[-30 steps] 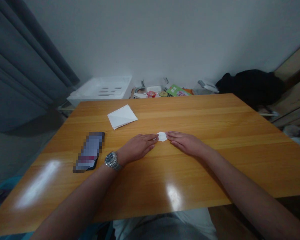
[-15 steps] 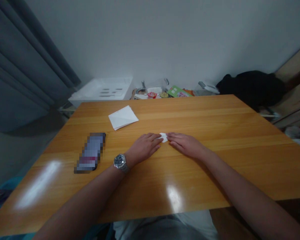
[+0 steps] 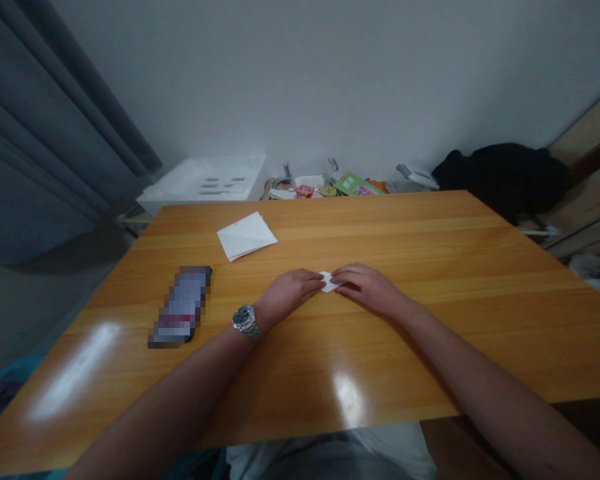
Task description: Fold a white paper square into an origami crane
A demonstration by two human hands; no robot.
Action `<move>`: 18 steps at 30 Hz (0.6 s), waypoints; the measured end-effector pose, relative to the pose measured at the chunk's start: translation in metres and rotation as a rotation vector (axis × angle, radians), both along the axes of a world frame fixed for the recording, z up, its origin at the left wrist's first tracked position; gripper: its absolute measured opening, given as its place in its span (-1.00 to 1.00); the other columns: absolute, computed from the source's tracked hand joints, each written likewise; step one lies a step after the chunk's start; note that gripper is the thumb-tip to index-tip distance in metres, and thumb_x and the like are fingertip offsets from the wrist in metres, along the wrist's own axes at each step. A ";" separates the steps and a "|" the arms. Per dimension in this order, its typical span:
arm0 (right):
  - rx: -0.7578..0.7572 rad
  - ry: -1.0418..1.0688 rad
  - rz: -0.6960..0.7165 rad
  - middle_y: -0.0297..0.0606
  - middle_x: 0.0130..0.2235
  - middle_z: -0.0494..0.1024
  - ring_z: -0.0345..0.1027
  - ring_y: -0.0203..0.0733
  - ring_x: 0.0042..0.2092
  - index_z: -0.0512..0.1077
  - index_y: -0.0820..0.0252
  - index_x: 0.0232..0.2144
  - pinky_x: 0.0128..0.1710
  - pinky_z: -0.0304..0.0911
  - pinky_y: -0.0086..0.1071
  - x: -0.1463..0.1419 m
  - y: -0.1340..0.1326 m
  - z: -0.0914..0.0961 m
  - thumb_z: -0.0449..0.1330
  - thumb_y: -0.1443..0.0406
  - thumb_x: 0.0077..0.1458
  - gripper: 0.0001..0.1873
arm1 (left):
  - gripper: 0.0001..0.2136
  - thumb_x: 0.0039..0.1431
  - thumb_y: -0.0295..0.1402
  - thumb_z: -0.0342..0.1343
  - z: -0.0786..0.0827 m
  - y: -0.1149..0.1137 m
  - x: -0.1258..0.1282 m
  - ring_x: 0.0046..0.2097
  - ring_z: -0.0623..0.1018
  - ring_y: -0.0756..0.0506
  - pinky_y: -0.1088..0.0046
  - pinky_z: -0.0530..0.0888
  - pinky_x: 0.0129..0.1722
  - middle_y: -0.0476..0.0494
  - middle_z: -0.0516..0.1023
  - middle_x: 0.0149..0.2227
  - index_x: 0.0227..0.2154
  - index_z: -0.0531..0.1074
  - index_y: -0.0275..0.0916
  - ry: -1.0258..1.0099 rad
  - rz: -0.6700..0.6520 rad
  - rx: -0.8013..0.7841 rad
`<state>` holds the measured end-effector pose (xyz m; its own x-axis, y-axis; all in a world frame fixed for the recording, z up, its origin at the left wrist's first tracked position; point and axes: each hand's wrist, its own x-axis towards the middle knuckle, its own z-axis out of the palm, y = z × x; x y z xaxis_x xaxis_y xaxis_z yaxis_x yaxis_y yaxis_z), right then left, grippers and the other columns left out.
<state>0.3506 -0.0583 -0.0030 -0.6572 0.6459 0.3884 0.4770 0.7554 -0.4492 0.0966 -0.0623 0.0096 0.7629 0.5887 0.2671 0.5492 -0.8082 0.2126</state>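
Grip is made on both sides of a small white paper [image 3: 326, 283], which is touched at its left end by the fingertips of the left hand [image 3: 287, 293] and overlapped on its right by the curved fingers of the right hand [image 3: 367, 287]. Around the middle of the desk [image 3: 430, 233], well apart from all four edges, the paper is set directly between the two hands, so neither is nearer. Both hands are laid low, with the left fingers gathered close together and a gap left below the right fingers; whether the paper is pinched or merely pressed cannot be told. Its long axis cannot be made out either, since both ends are covered by fingers. White sheets [image 3: 247, 237] are placed toward the far left corner, and a phone [image 3: 183, 307], its screen masked by coarse blocks, is laid near the left edge. Both forearms are cut off at the bottom of the view.
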 end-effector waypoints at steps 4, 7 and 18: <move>0.036 -0.006 0.033 -0.15 -0.09 0.62 0.47 -0.09 -0.04 0.53 0.13 -0.11 -0.01 0.38 -0.16 0.000 0.004 0.000 0.17 0.30 0.29 -0.83 | -0.76 0.40 -0.35 0.01 -0.001 0.000 -0.002 0.02 0.56 -0.15 0.32 0.51 0.02 -0.14 0.58 0.04 0.01 0.50 -0.20 -0.013 0.011 -0.007; 0.085 -0.045 0.052 -0.13 -0.11 0.63 0.49 -0.07 -0.08 0.54 0.15 -0.14 -0.06 0.39 -0.16 0.000 0.007 0.000 0.15 0.29 0.31 -0.82 | -0.75 0.41 -0.34 -0.01 -0.003 0.000 -0.003 0.03 0.56 -0.13 0.33 0.50 0.04 -0.14 0.57 0.05 0.03 0.48 -0.19 -0.034 0.002 -0.011; 0.002 -0.016 -0.075 -0.15 -0.17 0.62 0.48 -0.09 -0.13 0.50 0.16 -0.16 -0.09 0.37 -0.21 -0.003 0.000 0.001 0.09 0.28 0.34 -0.81 | -0.77 0.41 -0.28 -0.03 -0.002 -0.004 0.011 -0.10 0.55 -0.12 0.36 0.47 -0.06 -0.14 0.59 -0.13 -0.07 0.49 -0.22 -0.070 0.134 -0.051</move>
